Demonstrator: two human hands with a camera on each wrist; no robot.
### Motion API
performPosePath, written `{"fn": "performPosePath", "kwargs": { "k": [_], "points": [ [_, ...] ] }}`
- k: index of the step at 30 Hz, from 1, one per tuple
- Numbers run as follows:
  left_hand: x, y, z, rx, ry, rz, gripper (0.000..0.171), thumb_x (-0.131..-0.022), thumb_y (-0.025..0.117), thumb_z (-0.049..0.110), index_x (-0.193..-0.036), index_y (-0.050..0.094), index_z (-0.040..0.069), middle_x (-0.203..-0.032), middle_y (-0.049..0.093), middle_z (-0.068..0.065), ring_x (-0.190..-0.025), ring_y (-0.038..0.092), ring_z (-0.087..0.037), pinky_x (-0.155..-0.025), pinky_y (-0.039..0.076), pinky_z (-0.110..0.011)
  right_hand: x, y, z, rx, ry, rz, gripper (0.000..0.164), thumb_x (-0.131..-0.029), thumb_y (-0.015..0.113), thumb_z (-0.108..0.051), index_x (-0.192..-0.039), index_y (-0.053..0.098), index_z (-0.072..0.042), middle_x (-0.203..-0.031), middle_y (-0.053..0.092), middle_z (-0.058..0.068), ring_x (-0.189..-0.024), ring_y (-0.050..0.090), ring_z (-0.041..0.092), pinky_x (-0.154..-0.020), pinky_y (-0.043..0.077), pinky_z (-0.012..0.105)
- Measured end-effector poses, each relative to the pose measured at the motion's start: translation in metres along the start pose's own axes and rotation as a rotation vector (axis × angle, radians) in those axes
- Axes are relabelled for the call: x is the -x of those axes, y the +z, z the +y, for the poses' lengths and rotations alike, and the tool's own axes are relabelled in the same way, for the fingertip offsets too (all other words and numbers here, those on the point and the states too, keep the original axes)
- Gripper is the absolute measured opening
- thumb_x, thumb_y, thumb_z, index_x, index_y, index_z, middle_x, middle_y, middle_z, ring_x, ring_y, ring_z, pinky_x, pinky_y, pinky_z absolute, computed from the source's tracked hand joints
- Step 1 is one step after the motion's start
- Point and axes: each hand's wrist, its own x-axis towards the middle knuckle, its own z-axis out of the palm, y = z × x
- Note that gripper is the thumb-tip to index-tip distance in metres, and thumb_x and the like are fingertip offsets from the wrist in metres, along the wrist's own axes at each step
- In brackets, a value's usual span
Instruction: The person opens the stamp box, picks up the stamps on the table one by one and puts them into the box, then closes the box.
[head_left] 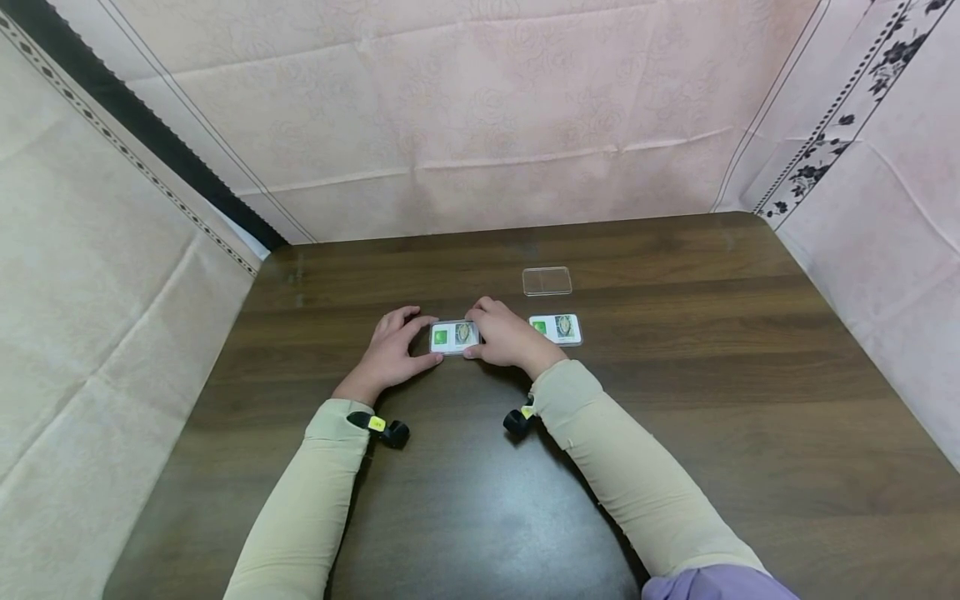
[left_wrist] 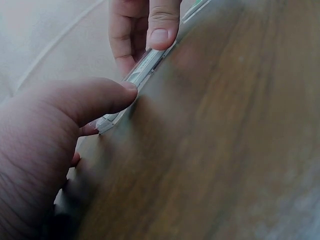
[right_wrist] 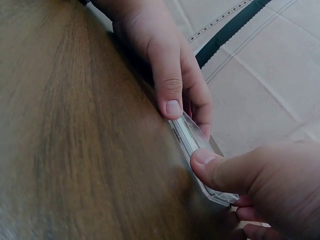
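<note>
A flat, clear plastic card case (head_left: 452,338) lies on the table in front of me, with a white card showing a green square and a round picture. My left hand (head_left: 388,352) holds its left end between thumb and fingers. At the other end, my right hand (head_left: 512,337) pinches it the same way. In the left wrist view, both thumbs press on the near long edge of the case (left_wrist: 142,72), low over the wood. The right wrist view shows layers along the side of the case (right_wrist: 186,136); its far side is partly hidden by the fingers.
Just right of my right hand lies a similar white card (head_left: 556,330) with the same pictures. Behind it sits a clear rectangular plastic lid (head_left: 547,282). The brown wooden table (head_left: 720,367) ends at the back against a pale cloth (head_left: 480,117).
</note>
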Motion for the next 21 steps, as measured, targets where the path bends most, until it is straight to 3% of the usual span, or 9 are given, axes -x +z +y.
{"fn": "performPosePath", "kwargs": {
  "k": [14,21],
  "points": [
    [-0.0011,0.0015,-0.0026,-0.014,0.0,-0.01,0.065,-0.09,0.07,0.049,-0.146,0.053,0.023,-0.16,0.029,-0.015,-0.147,0.021,-0.038,-0.118,0.017,-0.06,-0.0009,0.0025,0.0025,0.001,-0.002,0.006,0.061,-0.091,0.075,-0.039,-0.137,0.058,-0.004,-0.141,0.048,0.012,-0.125,0.048,0.025,-0.108,0.043,0.039],
    [-0.0012,0.0026,-0.004,-0.008,-0.004,0.0,0.059,-0.093,0.067,0.051,-0.145,0.054,0.028,-0.159,0.03,-0.013,-0.147,0.022,-0.037,-0.117,0.02,-0.06,-0.0004,-0.0002,-0.0004,-0.027,0.05,0.011,0.062,-0.087,0.08,-0.04,-0.136,0.062,-0.008,-0.14,0.049,0.01,-0.125,0.049,0.026,-0.106,0.044,0.04]
  ]
}}
